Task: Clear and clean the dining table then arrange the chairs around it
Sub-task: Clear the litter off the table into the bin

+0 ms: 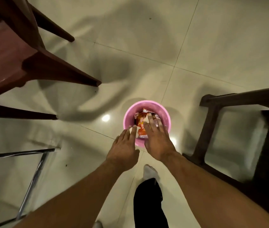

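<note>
A pink bin [147, 106] stands on the tiled floor below me. Inside lies an orange snack wrapper [141, 123] with other pale wrappers around it. My left hand [124, 146] hovers at the bin's near-left rim, fingers straight, with crumpled white paper [133, 131] at its fingertips. My right hand [156, 139] is spread flat over the bin, its fingers pressing down on the wrappers. Neither hand grips anything.
A reddish-brown wooden chair [7, 63] stands at the left with legs splayed toward the bin. A dark wooden chair [239, 134] stands at the right. A glass table edge with a chrome leg [31, 181] is at lower left. My socked foot [149, 172] is behind the bin.
</note>
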